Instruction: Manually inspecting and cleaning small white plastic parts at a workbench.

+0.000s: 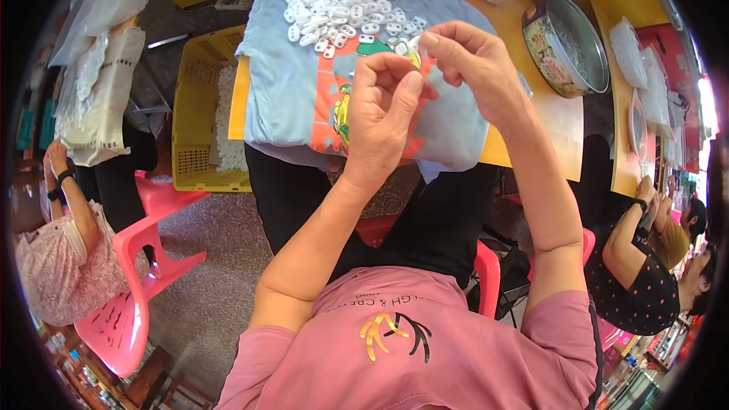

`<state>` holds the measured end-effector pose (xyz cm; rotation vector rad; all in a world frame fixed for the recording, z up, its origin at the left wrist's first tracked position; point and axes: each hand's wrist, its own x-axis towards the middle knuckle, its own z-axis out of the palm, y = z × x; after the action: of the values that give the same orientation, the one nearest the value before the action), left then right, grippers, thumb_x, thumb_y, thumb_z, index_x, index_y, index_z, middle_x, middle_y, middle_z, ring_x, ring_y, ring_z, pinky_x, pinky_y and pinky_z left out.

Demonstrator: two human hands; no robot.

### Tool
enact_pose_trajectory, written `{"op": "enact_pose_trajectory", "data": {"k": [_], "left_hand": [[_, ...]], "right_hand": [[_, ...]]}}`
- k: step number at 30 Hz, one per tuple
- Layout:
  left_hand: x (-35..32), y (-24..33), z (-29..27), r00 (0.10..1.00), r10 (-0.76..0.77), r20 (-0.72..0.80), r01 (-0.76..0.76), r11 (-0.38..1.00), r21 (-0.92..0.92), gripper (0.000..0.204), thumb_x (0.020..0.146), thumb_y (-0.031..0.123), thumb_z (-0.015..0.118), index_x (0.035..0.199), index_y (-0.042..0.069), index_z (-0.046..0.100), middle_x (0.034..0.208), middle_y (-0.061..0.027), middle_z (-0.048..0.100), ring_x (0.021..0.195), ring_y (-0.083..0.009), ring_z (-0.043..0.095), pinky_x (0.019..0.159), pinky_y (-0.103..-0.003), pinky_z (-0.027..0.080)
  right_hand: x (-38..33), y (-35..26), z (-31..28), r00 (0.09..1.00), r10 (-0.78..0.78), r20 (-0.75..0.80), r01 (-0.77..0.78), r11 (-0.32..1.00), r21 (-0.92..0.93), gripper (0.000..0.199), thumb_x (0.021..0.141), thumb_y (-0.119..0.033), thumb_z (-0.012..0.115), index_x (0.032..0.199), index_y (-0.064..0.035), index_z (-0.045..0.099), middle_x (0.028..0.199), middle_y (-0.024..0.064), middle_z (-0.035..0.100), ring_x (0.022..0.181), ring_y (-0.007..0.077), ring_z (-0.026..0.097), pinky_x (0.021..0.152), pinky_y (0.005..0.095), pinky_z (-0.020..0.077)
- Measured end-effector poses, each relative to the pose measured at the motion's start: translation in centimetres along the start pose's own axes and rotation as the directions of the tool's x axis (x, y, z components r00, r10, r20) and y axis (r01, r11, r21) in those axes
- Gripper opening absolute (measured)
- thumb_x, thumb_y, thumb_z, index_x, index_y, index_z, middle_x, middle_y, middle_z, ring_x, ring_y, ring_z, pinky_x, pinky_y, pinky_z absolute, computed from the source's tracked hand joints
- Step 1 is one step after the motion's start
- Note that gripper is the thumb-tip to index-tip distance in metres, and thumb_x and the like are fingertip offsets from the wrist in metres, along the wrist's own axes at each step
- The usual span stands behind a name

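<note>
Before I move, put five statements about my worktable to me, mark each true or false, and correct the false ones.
1. A pile of white pieces lies on a blue cloth. True.
2. Both hands lie flat on the cloth. False: the left hand and the right hand are raised over it, fingers bent.
3. A yellow crate stands to the left of the cloth. True.
4. No container stands to the right of the cloth. False: a metal tin is there.
5. The plastic chair at the lower left is pink. True.
</note>
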<state>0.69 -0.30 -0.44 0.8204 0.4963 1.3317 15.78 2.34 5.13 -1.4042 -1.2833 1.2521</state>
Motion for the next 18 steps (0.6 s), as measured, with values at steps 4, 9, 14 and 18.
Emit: {"op": "enact_pose_trajectory", "data": {"k": [4, 9, 14, 18], "left_hand": [[0.2, -0.3, 0.0, 1.000, -0.004, -0.021, 0.004, 0.999, 0.039, 0.018, 0.098, 0.009, 0.059, 0.112, 0.002, 0.049, 0.100, -0.0044, 0.057, 0.087, -0.0112, 0.061, 0.078, -0.024, 0.052], [0.2, -0.3, -0.1, 1.000, -0.013, -0.009, 0.013, 0.998, 0.059, 0.015, 0.100, 0.011, 0.057, 0.110, 0.003, 0.051, 0.098, -0.0042, 0.060, 0.087, -0.0113, 0.064, 0.078, -0.024, 0.052], [0.1, -0.4, -0.2, 1.000, 0.015, -0.024, -0.013, 0.998, 0.059, 0.013, 0.100, 0.012, 0.056, 0.109, 0.002, 0.053, 0.097, -0.0049, 0.063, 0.086, -0.0113, 0.065, 0.080, -0.025, 0.052], [0.1, -0.4, -0.1, 1.000, 0.015, -0.011, -0.015, 0.998, 0.059, 0.014, 0.100, 0.011, 0.057, 0.110, 0.001, 0.056, 0.097, -0.0052, 0.064, 0.087, -0.0109, 0.065, 0.080, -0.025, 0.052]], "right_hand": [[-2.3, 0.4, 1.1, 0.999, 0.014, -0.045, -0.008, 0.993, 0.120, 0.024, 0.092, -0.025, 0.068, 0.098, -0.0016, 0.068, 0.073, -0.0039, 0.058, 0.062, 0.0029, 0.046, 0.055, 0.0188, 0.0345], [-3.5, 1.4, 1.5, 0.998, -0.011, -0.058, 0.022, 0.981, 0.192, 0.024, 0.093, -0.025, 0.068, 0.100, -0.0020, 0.067, 0.080, -0.0024, 0.061, 0.064, 0.0031, 0.047, 0.057, 0.0186, 0.0363], [-4.4, 1.2, 1.7, 0.997, -0.039, -0.072, 0.052, 0.982, 0.183, 0.022, 0.093, -0.023, 0.068, 0.099, -0.0017, 0.067, 0.084, -0.0015, 0.063, 0.067, 0.0031, 0.048, 0.059, 0.0189, 0.0387], [-4.2, 2.8, 1.7, 0.938, -0.294, -0.182, 0.294, 0.955, -0.031, 0.014, 0.090, -0.011, 0.071, 0.096, -0.0003, 0.066, 0.087, 0.0008, 0.064, 0.070, 0.0064, 0.056, 0.061, 0.0222, 0.0454]]}}
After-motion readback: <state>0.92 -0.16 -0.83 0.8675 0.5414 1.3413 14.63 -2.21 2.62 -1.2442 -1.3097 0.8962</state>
